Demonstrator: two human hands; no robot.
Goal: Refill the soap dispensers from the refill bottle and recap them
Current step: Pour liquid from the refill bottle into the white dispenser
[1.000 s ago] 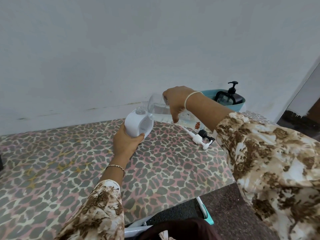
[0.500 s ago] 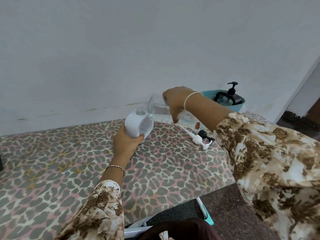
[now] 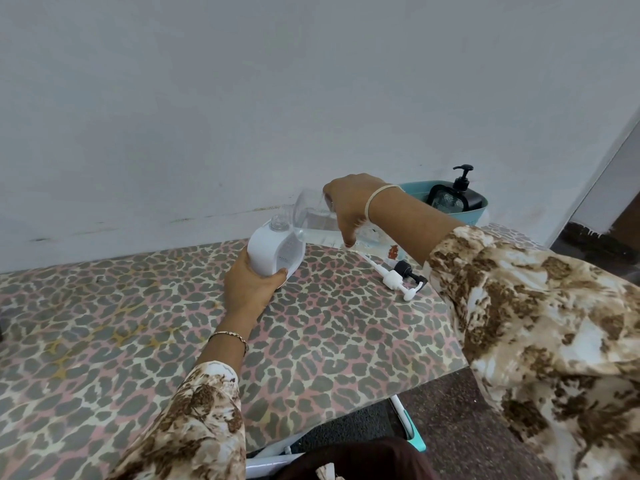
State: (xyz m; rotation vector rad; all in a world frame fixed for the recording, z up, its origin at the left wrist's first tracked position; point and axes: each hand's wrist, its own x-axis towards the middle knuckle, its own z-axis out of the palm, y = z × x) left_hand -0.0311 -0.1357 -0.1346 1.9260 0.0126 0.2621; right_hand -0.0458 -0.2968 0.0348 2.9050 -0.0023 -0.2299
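So the white soap dispenser (image 3: 273, 252) is being held near the back of the table, fairly close to the wall (image 3: 242, 98). It's gripped low down by the left hand (image 3: 251, 289), with the thumb curled across the front near the base and the fingers wrapped behind it. It's tilted a little and its clear neck (image 3: 278, 224) is uncapped. The clear refill bottle (image 3: 311, 216) is held tipped over almost onto its side just to the right of it, mouth end pointed at that open neck, and clear liquid can be seen pooled along its lower side. Whether the mouth is actually touching the neck can't be made out, since it's all see-through plastic there. The bottle is clasped from above by the right hand (image 3: 349, 206), fingers curled down over it, one fingertip hanging below. A white pump (image 3: 394, 280) is lying flat on the leopard-print table cover (image 3: 138, 323) to the right of the dispenser, with a black pump cap (image 3: 407, 271) lying right up against it. Both are well clear of the hands. At the far right back corner a teal basket (image 3: 479, 211) is parked by the wall, and a black pump bottle (image 3: 465, 192) is stood upright inside it. A thin bracelet (image 3: 230, 336) is worn on the left wrist and a pale band (image 3: 375, 199) on the right.
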